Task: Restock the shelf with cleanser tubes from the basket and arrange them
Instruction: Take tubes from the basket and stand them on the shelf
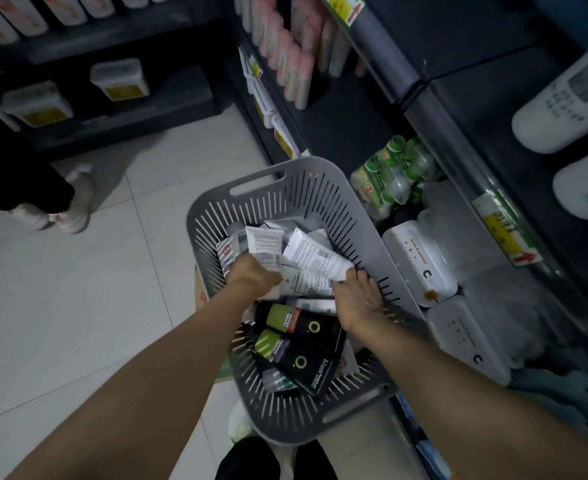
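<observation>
- Head view: both hands reach down into the grey slotted plastic basket point(320, 188), which sits on the floor at the foot of the dark shop shelf point(406, 81).
- The right hand point(356, 299) bends its fingers over the near end of a white printed tube point(315, 256) and appears to grip it. The tube is lying in the basket, not lifted.
- The left hand point(251, 275) rests knuckles-up on the pile of white tubes point(263, 245). Its fingers are hidden and blurred, so whether it holds one cannot be told.
- The white printed tube's long axis runs away from the right fingertips, slanting off toward the left hand's side. Its flat crimped end is the far one, and the other end is under the fingers.
- On the wrist side of both hands, two black tubes with green caps point(306, 329) lie side by side. Their caps are toward the left forearm and their crimped ends toward the right forearm.
- Judged from this, the restocking is far from finished. The basket holds many tubes, and none in hand has left it.
- Pink tubes point(292, 64) stand in a row on a shelf well beyond both hands. Which shelf space the cleansers belong in cannot be told.
- What remains is to lift the tubes out, carry them up to the shelf, and stand and line them up there.
</observation>
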Demonstrator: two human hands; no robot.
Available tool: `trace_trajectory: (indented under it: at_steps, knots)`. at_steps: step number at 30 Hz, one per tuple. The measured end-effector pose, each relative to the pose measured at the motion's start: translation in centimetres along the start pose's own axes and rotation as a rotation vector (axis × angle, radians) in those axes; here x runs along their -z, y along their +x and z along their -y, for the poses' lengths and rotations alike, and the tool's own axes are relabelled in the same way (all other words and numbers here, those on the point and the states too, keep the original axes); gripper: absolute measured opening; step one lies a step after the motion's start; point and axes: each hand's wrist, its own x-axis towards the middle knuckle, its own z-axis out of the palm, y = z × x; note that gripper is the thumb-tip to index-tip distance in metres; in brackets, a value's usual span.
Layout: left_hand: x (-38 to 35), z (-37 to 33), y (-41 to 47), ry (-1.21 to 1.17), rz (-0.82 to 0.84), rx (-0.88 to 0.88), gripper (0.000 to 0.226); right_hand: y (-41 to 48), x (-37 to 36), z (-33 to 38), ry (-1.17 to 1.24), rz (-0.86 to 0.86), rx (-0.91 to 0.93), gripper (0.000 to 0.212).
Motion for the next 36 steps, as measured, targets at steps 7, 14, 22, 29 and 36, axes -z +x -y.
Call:
trace_trajectory:
  at_steps: [7,14,22,29,36]
  knots:
    - [2.7,-1.4,-1.9,-0.129,0.089,-0.089,0.047,-1.9,4.3,-0.5,0.139,0.04,0.006,0.031]
    - [8.3,-5.2,-7.6,-0.445,0.167,-0.239,0.035,-6.4,12.1,-1.0,0.508,-0.163,-0.096,0.023]
    - [17.3,-12.5,-19.5,-0.878,0.746,-0.407,0.03,-16.7,24.9,-2.4,0.742,-0.685,-0.189,0.03]
    - [20.7,-19.4,-30.3,-0.83,0.783,-0.636,0.016,-28.2,33.8,-6.0,0.85,-1.118,-0.305,0.025]
    - [18.0,-25.0,-37.9,-0.73,1.019,-0.819,0.023,-38.3,36.2,-11.3,0.908,-1.467,-0.432,0.013]
